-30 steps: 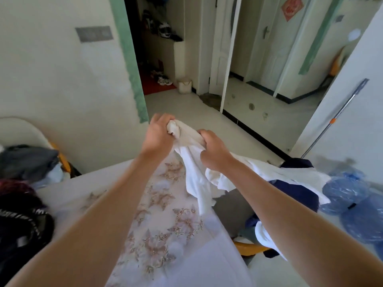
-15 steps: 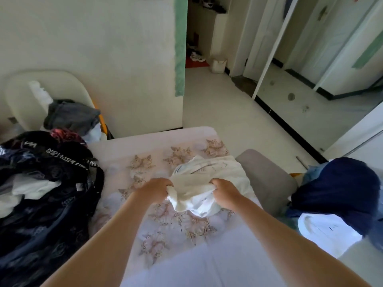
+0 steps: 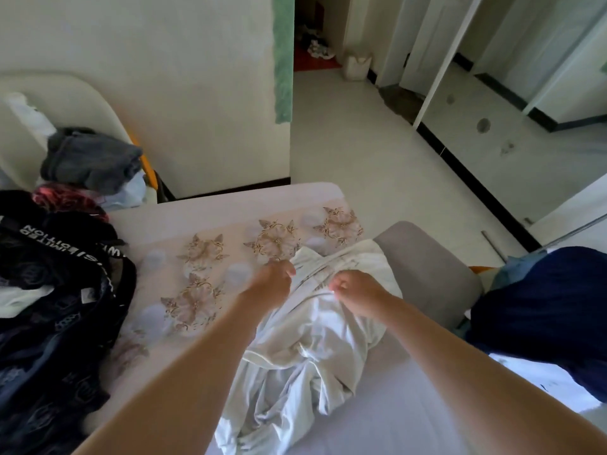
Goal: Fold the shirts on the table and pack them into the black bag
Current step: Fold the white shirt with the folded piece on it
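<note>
Here, the white shirt (image 3: 315,349) lies bunched on the table (image 3: 230,205), close to its right rim. The left hand (image 3: 274,282) pinches the shirt's far edge with curled fingers; the right hand (image 3: 358,290), likewise curled, nips a fold just beside it. Risks, as judged: the near half is twisted into ridges, so spreading from the far edge alone may press creases into the fold; a pull to the right may drag cloth over the rim onto the grey chair (image 3: 427,274). The black bag (image 3: 49,307), gaping at the left, already holds clothing, so a loose fold may not fit.
</note>
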{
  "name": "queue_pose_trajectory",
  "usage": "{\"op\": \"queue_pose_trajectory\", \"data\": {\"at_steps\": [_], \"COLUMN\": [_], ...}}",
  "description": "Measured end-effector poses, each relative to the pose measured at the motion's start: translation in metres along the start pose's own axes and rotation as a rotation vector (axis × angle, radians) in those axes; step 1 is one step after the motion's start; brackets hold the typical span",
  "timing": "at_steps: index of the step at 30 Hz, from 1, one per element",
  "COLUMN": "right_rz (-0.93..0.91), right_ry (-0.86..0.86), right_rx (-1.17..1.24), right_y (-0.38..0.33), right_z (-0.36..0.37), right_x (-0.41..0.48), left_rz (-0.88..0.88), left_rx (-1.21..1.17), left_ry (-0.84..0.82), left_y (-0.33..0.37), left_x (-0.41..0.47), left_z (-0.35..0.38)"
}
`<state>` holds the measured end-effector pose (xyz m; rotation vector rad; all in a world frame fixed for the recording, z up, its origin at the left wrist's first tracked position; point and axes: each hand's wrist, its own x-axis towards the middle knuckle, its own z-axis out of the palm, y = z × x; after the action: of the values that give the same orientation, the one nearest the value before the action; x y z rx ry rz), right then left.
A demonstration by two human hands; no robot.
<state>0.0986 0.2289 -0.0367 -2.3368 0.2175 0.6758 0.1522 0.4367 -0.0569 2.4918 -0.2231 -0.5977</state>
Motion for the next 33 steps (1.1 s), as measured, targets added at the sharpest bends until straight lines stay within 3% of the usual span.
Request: {"op": "queue_pose_trajectory", "data": {"at_steps": [2, 4, 6, 9, 11, 14, 17, 19, 22, 23, 24, 25, 29, 30, 33], "right_rz": [-0.080, -0.179, -0.272, -0.286, -0.317, -0.524, -0.659, -0.652, -0.413, -0.339, -0.289, -0.271, -0.295, -0.305, -0.187], "right_ry": [0.183, 0.231, 0.193, 0.102, 0.186, 0.484, 0.474, 0.313, -0.155, -0.245, -0.263, -0.190, 0.197, 0.230, 0.101], "right_rx": [-0.133, -0.312, -0.479, -0.764, -0.858, -0.605, -0.481, -0.492, -0.492, -0.460, -0.395, -0.343, -0.272, -0.272, -0.384], "right_y": [0.013, 0.021, 0.023, 0.025, 0.026, 0.019, 0.007, 0.001, 0.001, 0.005, 0.005, 0.009, 0.011, 0.009, 0.007], "right_z": [-0.007, -0.007, -0.003, 0.005, 0.005, 0.003, 0.008, 0.017, 0.027, 0.030, 0.030, 0.032, 0.029, 0.026, 0.024], "right_x": [0.025, 0.046, 0.060, 0.072, 0.077, 0.082, 0.077, 0.065, 0.042, 0.038, 0.034, 0.035, 0.057, 0.063, 0.081], "left_rz": [0.012, -0.021, -0.038, -0.021, -0.040, 0.003, 0.054, 0.060, -0.082, -0.142, -0.174, -0.168, 0.010, 0.055, 0.025], "left_rx": [0.050, 0.156, 0.189, 0.099, 0.007, -0.035, 0.130, 0.212, 0.242, 0.289, 0.326, 0.324, 0.121, 0.124, 0.280], "left_ry": [0.073, -0.045, -0.137, -0.104, 0.012, 0.312, 0.543, 0.441, -0.232, -0.392, -0.436, -0.386, 0.178, 0.194, -0.086], "left_y": [0.000, -0.002, -0.008, -0.015, -0.021, -0.031, -0.042, -0.049, -0.057, -0.058, -0.058, -0.057, -0.052, -0.054, -0.060], "left_x": [0.023, 0.037, 0.043, 0.043, 0.040, 0.028, 0.012, 0.003, -0.006, -0.008, -0.009, -0.009, 0.011, 0.019, 0.032], "left_z": [0.012, 0.027, 0.042, 0.048, 0.037, 0.010, -0.013, -0.018, -0.016, -0.015, -0.015, -0.014, -0.011, -0.008, 0.005]}}
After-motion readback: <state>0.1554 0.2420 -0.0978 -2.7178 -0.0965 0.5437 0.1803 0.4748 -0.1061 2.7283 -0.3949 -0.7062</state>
